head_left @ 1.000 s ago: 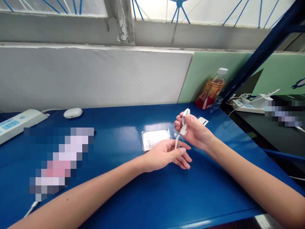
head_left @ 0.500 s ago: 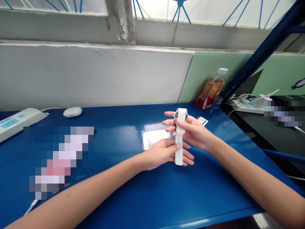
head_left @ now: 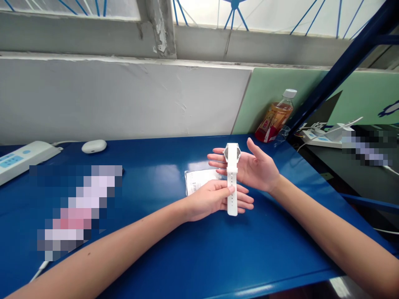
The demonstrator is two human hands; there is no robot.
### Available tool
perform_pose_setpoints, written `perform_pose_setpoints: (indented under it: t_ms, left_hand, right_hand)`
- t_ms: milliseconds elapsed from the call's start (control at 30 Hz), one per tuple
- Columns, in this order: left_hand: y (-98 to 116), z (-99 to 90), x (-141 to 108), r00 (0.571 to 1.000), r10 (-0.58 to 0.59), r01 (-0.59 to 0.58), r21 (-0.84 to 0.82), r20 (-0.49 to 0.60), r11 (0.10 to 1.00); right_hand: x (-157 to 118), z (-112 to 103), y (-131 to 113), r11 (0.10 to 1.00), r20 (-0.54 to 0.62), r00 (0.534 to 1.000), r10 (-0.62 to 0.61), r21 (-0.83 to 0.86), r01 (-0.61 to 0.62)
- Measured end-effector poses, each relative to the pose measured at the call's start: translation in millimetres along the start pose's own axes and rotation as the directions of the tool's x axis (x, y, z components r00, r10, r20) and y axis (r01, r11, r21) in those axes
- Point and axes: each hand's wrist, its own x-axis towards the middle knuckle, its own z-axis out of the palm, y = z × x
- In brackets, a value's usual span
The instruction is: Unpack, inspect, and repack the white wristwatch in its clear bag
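Note:
A white wristwatch point(head_left: 232, 178) hangs lengthwise over both hands, its round case at the top and its holed strap end at the bottom. My left hand point(head_left: 210, 199) pinches the lower strap, thumb on top and fingers behind it. My right hand point(head_left: 254, 168) lies palm up with its thumb raised and fingers stretched out behind the watch case. A flat white packet with printing point(head_left: 196, 180) lies on the blue table point(head_left: 149, 249) behind my left hand.
At the far left are a white power strip point(head_left: 28, 158), a white earbud case point(head_left: 94, 146) and a blurred-out object point(head_left: 77, 211) with a white cable. A bottle of reddish drink point(head_left: 276, 118) leans at the back right, near a blue metal post point(head_left: 336, 70).
My right thumb has lifted off the watch, and that hand has opened flat. The watch has shifted slightly left, its strap now straighter. My left hand keeps its pinch.

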Motion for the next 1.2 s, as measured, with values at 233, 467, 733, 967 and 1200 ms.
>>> perform_pose_setpoints:
  t_ms: [233,467,733,967,1200]
  left_hand:
    - [1.2,-1.3,1.0,1.000,-0.009,0.010,-0.041,0.018,0.999]
    - [1.4,0.1,0.9,1.000,-0.017,0.017,-0.073,0.001,0.997]
    - [2.4,-0.1,0.0,1.000,-0.010,0.011,-0.075,0.012,0.997]
    - [2.8,0.3,-0.1,1.000,-0.013,0.014,-0.075,0.009,0.997]
    - [4.1,1.4,-0.9,1.000,-0.006,0.007,-0.081,0.014,0.997]
  right_hand:
    - [-0.3,-0.7,-0.8,1.000,0.021,1.000,0.021,0.022,-0.022]
    - [-0.4,-1.3,-1.0,1.000,0.048,0.999,0.020,0.017,-0.021]
    - [-0.8,-1.6,-0.9,1.000,0.037,0.999,0.016,-0.020,-0.015]
    - [-0.8,-0.3,-1.0,0.998,0.009,1.000,0.018,-0.058,-0.018]
    - [-1.7,0.8,-0.2,0.999,0.018,0.999,-0.030,-0.032,0.031]
